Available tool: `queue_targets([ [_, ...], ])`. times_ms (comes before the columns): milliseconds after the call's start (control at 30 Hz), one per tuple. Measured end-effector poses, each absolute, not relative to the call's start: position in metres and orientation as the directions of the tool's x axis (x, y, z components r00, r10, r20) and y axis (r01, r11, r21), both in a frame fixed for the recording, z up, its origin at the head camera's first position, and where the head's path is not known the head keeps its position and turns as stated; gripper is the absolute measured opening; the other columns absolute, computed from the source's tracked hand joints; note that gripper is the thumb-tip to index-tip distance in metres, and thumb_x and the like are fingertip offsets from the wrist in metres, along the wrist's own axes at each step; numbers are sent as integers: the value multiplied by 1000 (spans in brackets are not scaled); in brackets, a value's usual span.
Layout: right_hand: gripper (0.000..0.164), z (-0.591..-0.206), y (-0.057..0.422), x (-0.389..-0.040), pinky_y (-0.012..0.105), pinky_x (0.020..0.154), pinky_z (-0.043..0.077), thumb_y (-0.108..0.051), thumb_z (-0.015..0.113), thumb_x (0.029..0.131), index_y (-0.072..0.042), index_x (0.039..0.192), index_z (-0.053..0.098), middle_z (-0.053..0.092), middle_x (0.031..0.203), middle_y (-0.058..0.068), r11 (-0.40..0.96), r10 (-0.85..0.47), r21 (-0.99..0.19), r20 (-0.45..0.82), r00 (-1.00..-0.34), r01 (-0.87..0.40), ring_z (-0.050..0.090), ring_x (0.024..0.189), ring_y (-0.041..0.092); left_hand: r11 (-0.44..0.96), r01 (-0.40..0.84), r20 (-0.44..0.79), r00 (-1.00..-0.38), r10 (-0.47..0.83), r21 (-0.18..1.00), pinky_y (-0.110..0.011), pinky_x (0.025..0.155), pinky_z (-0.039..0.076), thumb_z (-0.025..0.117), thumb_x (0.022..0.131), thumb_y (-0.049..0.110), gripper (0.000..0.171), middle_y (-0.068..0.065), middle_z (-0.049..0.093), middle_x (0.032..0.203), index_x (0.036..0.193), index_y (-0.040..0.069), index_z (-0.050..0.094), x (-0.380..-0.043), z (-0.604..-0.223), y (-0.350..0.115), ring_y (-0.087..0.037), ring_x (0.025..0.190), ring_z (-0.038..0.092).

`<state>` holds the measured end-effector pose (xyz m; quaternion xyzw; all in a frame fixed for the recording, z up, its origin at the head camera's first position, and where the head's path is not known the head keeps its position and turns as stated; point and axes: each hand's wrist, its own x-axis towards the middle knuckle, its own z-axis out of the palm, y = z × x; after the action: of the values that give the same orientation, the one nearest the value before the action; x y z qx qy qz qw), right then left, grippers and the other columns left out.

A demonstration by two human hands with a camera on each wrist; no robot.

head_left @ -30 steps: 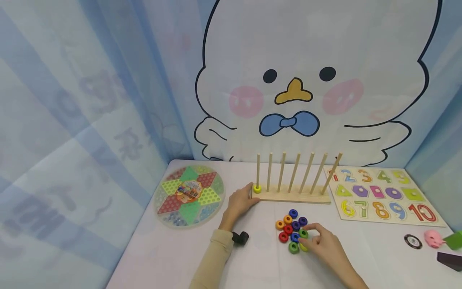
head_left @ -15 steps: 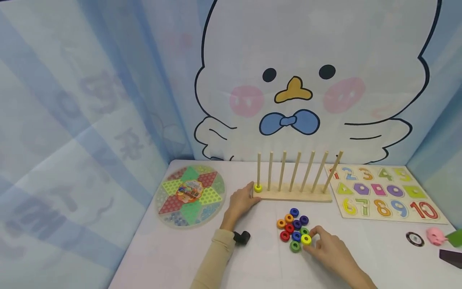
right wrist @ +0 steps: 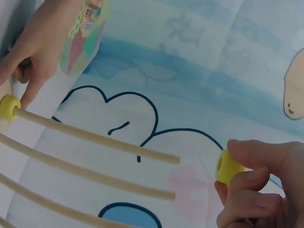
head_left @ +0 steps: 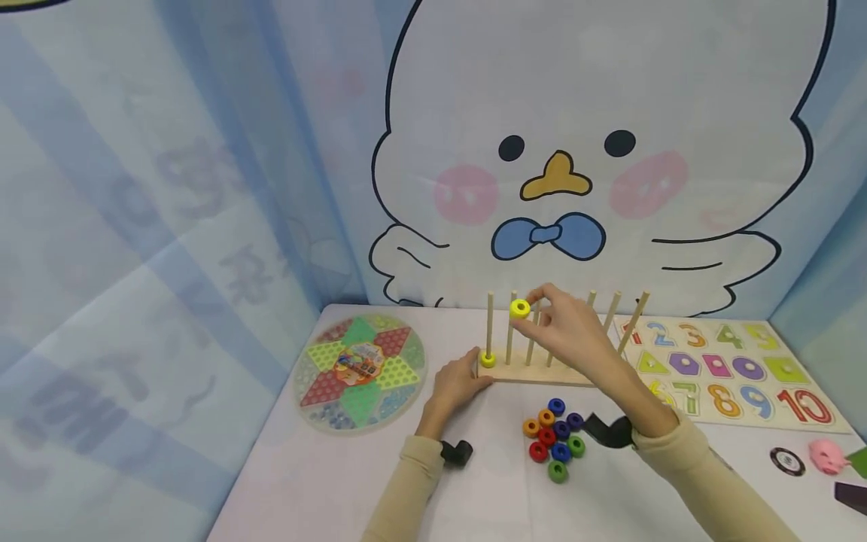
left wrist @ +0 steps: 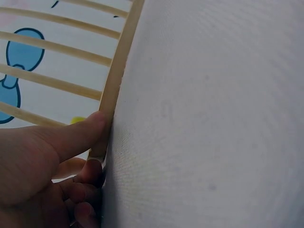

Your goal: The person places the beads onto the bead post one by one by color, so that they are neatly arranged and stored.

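My right hand (head_left: 572,331) pinches a yellow ring (head_left: 519,309) between thumb and fingers, in the air beside the tops of the left pegs. In the right wrist view the held ring (right wrist: 229,166) is apart from the peg tips. With my left hand (head_left: 455,384) I hold the left end of the wooden peg rack (head_left: 542,374), thumb on its front edge (left wrist: 110,95). Another yellow ring (head_left: 488,360) sits at the foot of the leftmost peg. My right hand and forearm hide parts of the right-hand pegs and base.
Loose rings (head_left: 547,436) in red, orange, blue, purple and green lie before the rack. A round star-patterned board (head_left: 359,373) lies left. On the right are a number puzzle board (head_left: 734,365), a black-and-white disc (head_left: 788,461) and a pink pig toy (head_left: 828,456).
My right hand has picked the yellow ring from the loose rings and carried it up and away to the left pegs. The left hand keeps its place at the rack's end.
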<state>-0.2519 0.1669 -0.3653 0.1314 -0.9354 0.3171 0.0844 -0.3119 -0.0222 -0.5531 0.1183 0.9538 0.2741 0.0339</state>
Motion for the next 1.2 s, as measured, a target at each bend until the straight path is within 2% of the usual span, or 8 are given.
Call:
queue_targets([
  [200,44,-359,144,-289,28,41,33,-35,69,86,-7,117,56,54,60,2,744,-174,-590,284,-943,-315,43,44,16,817,211,2,-969,249,537,-32,62,42,68,84,46,71,7,54,66,142,12,45,-313,-556,-21,-11,61,49],
  [333,43,-366,138,-303,27,41,33,-34,69,86,-5,116,57,55,62,3,747,-179,-593,257,-950,-301,44,45,16,807,214,-6,-965,260,550,-32,61,42,68,84,47,72,7,55,66,142,12,44,-314,-558,-20,-11,60,50],
  [500,43,-374,137,-304,28,42,35,-33,69,86,-5,116,58,57,64,3,761,-184,-584,223,-957,-282,46,46,16,811,233,10,-963,270,537,-32,61,43,68,84,47,71,7,55,66,141,11,45,-315,-558,-19,-10,60,50],
  [667,46,-376,140,-295,28,40,33,-30,69,87,-6,124,55,55,59,0,742,-189,-586,284,-940,-327,43,43,15,828,237,21,-965,263,509,-33,62,44,68,84,48,71,7,56,66,141,12,46,-316,-556,-21,-11,60,50],
  [800,46,-376,153,-280,30,40,32,-31,69,88,-9,126,54,52,55,1,689,-170,-640,312,-935,-339,41,41,17,829,232,9,-964,264,508,-32,60,43,68,84,47,72,6,54,64,142,12,44,-315,-554,-21,-11,58,49],
  [967,45,-402,181,-267,28,40,30,-34,68,88,-10,124,55,46,53,1,619,-128,-747,208,-970,-242,36,43,15,836,214,3,-969,247,504,-30,56,40,69,84,46,71,5,53,62,142,13,45,-316,-553,-21,-12,56,47],
  [1200,41,-481,229,-243,24,41,25,-24,70,87,-2,120,57,35,51,-6,568,-90,-823,-43,-995,-16,29,43,9,824,193,-25,-970,243,533,-29,56,37,69,84,45,71,6,54,64,143,14,44,-316,-553,-20,-12,57,48],
])
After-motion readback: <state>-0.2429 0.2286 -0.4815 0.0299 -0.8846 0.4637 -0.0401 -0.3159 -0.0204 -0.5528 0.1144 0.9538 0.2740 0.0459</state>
